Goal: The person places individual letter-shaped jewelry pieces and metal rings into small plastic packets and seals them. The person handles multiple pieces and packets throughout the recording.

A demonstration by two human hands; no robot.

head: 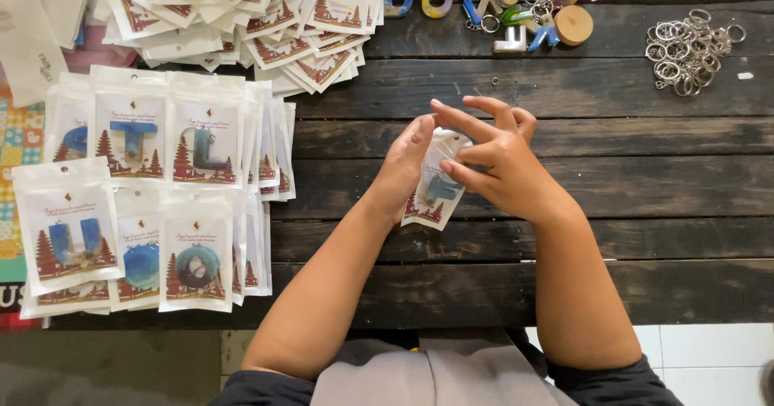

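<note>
Both hands hold one small clear packet point(433, 200) with a printed card and a blue letter-shaped keychain inside, above the middle of the dark wooden table point(645, 172). My left hand point(405, 164) supports the packet from the left and behind. My right hand point(492, 156) grips its upper right part, with fingers pinching at the top edge. The packet's top is partly hidden by my fingers.
Filled packets with blue letters point(137, 196) lie in overlapping rows at the left. A heap of flat packets with cards point(242, 19) sits at the top left. Loose coloured letter keychains point(500, 3) and a pile of metal key rings point(685, 47) lie along the far edge.
</note>
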